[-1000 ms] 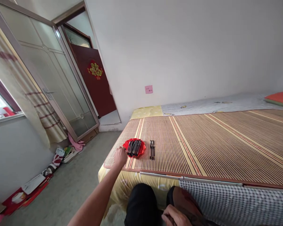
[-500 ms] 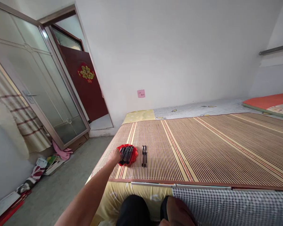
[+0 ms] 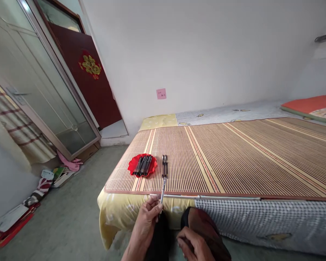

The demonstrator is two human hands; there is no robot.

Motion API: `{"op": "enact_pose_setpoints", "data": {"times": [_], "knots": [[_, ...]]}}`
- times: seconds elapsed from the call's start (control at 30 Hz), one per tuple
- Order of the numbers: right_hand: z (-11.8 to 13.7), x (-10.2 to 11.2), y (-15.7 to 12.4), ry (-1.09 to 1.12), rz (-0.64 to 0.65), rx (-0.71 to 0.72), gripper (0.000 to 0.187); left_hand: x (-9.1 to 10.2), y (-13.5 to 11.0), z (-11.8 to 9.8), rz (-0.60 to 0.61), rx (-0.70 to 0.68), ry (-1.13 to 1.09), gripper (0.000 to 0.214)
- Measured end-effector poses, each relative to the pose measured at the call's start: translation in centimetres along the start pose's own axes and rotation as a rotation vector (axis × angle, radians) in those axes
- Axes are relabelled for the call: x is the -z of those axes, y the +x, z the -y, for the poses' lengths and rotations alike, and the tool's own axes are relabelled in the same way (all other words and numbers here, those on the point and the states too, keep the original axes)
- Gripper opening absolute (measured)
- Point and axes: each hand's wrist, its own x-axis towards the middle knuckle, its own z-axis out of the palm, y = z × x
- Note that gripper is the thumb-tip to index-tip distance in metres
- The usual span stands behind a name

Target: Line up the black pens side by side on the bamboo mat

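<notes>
My left hand (image 3: 148,214) is at the bed's front edge, its thumb and fingers pinched on a slim pen (image 3: 163,190) with a silvery upper part. The pen points up and away toward two dark pens (image 3: 165,166) lying side by side on the striped mat. To their left sits a red scalloped dish (image 3: 130,166) with several dark pens (image 3: 143,165) in it. My right hand (image 3: 194,244) rests low by my right knee, fingers curled in, and nothing shows in it.
A striped mat (image 3: 241,159) covers the bed, over yellow and checked cloth (image 3: 250,214). Folded orange bedding (image 3: 309,103) lies at the far right. Left of the bed are a glass door (image 3: 43,83) and items along the floor (image 3: 39,195). My knees touch the front edge.
My left hand has drawn back from the red dish to the bed's front edge with a pen in it. My right hand has come into view. The view has tilted down.
</notes>
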Motion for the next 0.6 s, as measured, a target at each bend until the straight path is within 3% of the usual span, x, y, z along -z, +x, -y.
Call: {"op": "enact_pose_setpoints", "data": {"times": [0.1, 0.27, 0.43, 0.6], "knots": [[2.0, 2.0, -0.3, 0.171, -0.126, -0.074, 0.046, -1.6, -2.6, 1.2, 0.080, 0.126, -0.250, 0.045], [4.3, 4.6, 0.3, 0.360, -0.302, -0.139, 0.055, -2.9, -4.7, 2.5, 0.228, 0.147, -0.194, 0.035], [5.1, 5.7, 1.5, 0.487, -0.284, -0.167, 0.055, -3.7, -6.1, 3.9, 0.367, 0.233, -0.162, 0.036], [4.6, 5.5, 1.5, 0.453, -0.259, -0.169, 0.053, -4.1, -6.5, 4.7, 0.313, 0.245, -0.142, 0.044]]}}
